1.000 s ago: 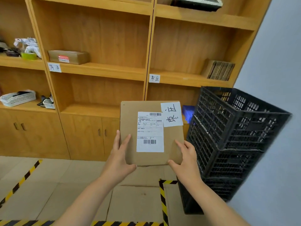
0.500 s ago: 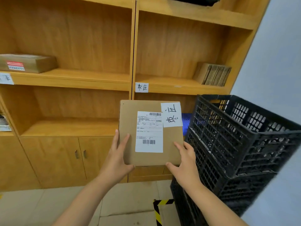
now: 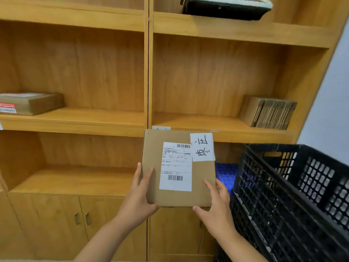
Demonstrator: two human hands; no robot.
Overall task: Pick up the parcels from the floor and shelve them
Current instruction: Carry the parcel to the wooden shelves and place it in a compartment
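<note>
A flat brown cardboard parcel (image 3: pixel 153 157) with a white shipping label and a handwritten white note is held up in front of the wooden shelving unit (image 3: pixel 148 72). My left hand (image 3: pixel 138 201) grips its lower left edge. My right hand (image 3: pixel 217 207) grips its lower right corner. The parcel's top edge reaches the front lip of the right middle shelf (image 3: pixel 198 123) and covers most of a small paper tag there. Another brown parcel (image 3: pixel 37 103) lies on the left middle shelf.
Stacked black plastic crates (image 3: pixel 294 197) stand at the right, close to my right hand, with a blue crate (image 3: pixel 225 173) behind them. A bundle of flattened cardboard (image 3: pixel 270 112) leans on the right shelf. A dark device (image 3: pixel 224 6) sits on the top shelf. Cabinet doors (image 3: pixel 81 218) are below.
The view has moved closer to the shelves and tilted up, so the floor has dropped out of sight. The parcel stays in both hands and now sits higher against the shelves.
</note>
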